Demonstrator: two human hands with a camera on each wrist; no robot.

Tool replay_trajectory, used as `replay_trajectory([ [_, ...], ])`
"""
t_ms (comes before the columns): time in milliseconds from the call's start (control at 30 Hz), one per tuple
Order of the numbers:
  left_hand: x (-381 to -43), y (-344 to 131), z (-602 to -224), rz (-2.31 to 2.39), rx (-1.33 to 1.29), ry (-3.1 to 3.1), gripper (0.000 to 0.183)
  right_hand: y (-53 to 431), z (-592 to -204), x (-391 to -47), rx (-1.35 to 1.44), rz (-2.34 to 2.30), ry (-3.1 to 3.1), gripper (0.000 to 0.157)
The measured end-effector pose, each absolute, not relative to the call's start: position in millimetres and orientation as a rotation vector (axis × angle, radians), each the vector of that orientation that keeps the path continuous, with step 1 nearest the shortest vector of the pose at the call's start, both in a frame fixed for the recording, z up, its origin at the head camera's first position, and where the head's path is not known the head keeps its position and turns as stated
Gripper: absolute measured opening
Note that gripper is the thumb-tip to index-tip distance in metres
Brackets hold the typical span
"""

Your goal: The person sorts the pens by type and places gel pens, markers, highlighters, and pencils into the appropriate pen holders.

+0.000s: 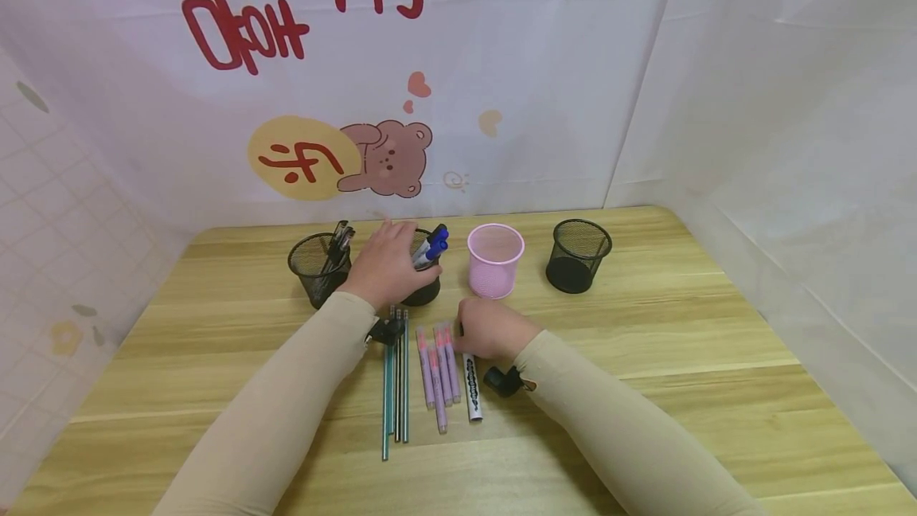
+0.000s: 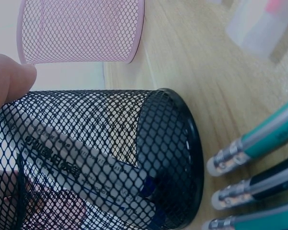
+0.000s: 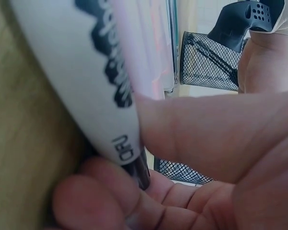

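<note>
My left hand (image 1: 387, 265) holds a black mesh pen cup (image 2: 170, 124) by its upper part, the thumb (image 2: 12, 79) at its rim. Two blue-capped markers (image 1: 434, 248) lean inside this cup. With thumb and fingers, my right hand (image 1: 496, 330) pinches the black-capped end of a white whiteboard marker (image 1: 471, 388). Its printed barrel (image 3: 81, 62) is close over the tabletop. Left of it lie several pale purple pens (image 1: 441, 388), roughly side by side. Further left, several green and black pencils (image 1: 398, 388) have their eraser ends toward the cups.
At the left, another black mesh cup (image 1: 310, 267) contains dark pens (image 1: 340, 244). A pink mesh cup (image 1: 494, 273) and a further black mesh cup (image 1: 573, 273) stand to the right in the same row. Behind the wooden table (image 1: 645, 388) hangs a printed white cloth (image 1: 544, 86).
</note>
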State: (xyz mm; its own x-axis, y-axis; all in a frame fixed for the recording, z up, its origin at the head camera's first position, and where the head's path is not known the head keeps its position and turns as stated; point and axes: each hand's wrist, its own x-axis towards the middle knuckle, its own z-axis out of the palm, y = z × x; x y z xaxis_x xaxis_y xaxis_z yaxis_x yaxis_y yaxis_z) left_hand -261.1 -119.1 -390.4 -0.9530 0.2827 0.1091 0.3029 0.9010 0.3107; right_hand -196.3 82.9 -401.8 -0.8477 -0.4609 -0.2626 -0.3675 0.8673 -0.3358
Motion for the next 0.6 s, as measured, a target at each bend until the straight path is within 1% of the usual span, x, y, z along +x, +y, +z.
replay_trajectory([
  [600, -261.5, -119.4, -390.6, -0.496, -0.475, -3.001, 0.096, 84.7, -400.4, -198.6, -0.596, -0.399, 2.705, 0.021],
])
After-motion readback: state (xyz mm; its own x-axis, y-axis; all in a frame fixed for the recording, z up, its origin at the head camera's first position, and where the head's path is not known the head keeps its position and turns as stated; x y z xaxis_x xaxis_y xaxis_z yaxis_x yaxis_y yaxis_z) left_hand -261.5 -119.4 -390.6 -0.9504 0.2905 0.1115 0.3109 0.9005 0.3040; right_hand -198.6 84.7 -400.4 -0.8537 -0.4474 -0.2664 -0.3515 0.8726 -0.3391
